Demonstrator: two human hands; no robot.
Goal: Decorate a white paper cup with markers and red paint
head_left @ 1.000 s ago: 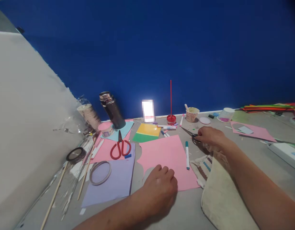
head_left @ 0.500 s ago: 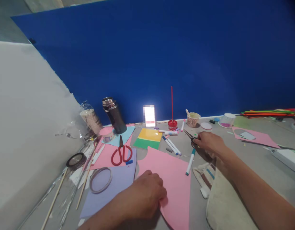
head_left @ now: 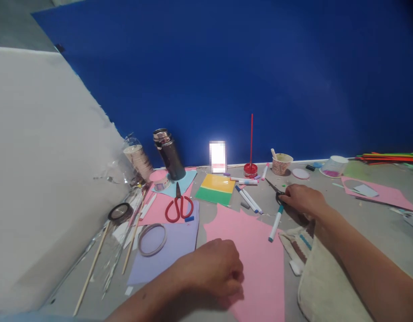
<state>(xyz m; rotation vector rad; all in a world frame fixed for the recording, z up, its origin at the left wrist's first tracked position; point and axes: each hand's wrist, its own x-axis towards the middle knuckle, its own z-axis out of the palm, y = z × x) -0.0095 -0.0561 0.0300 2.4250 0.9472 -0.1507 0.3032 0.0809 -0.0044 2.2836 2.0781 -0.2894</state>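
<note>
Over the sheet of pink paper [head_left: 263, 268], my left hand [head_left: 223, 268] is curled closed. Whether its fingers pinch anything is hidden from above. Farther off to the right, my right hand [head_left: 303, 200] has its fingers closed on the handles of a small pair of dark scissors [head_left: 274, 188], whose blades point away to the left on the table. A marker with a teal cap [head_left: 276, 223] lies just below the scissors. Red-handled scissors [head_left: 179, 208] rest on pink and lavender paper [head_left: 179, 241] to the left.
A dark flask [head_left: 173, 158], stacked paper cups [head_left: 139, 162] and tape rolls [head_left: 152, 240] stand or lie left. Several markers [head_left: 248, 199], a red stand with a rod [head_left: 250, 170] and a paper cup [head_left: 282, 164] are farther back. Cloth [head_left: 330, 277] lies under my right forearm.
The view has shifted, so the table's things sit farther right. My left hand has come off the pink sheet's curved edge, and the sheet lies flatter. My right hand stays at the dark scissors.
</note>
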